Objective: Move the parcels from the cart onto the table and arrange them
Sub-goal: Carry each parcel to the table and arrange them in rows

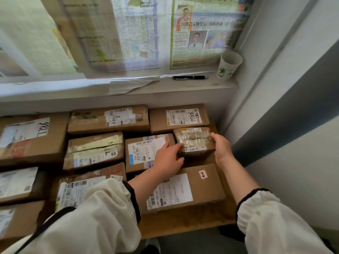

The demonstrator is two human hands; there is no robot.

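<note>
A small taped cardboard parcel (194, 142) sits near the far right corner of the wooden table (185, 224). My left hand (169, 158) grips its left side and my right hand (221, 146) grips its right side. Several brown labelled parcels lie flat in rows around it: one with a white label (145, 153) just left of it, a large one (185, 189) in front of it, and one marked 7786 (178, 118) behind it. The cart is not in view.
A window sill (117, 87) runs behind the table, holding a black pen (188, 77) and a paper cup (229, 65). Newspaper sheets (139, 33) cover the window. A grey wall (293, 107) closes the right side. More parcels (33, 138) fill the left.
</note>
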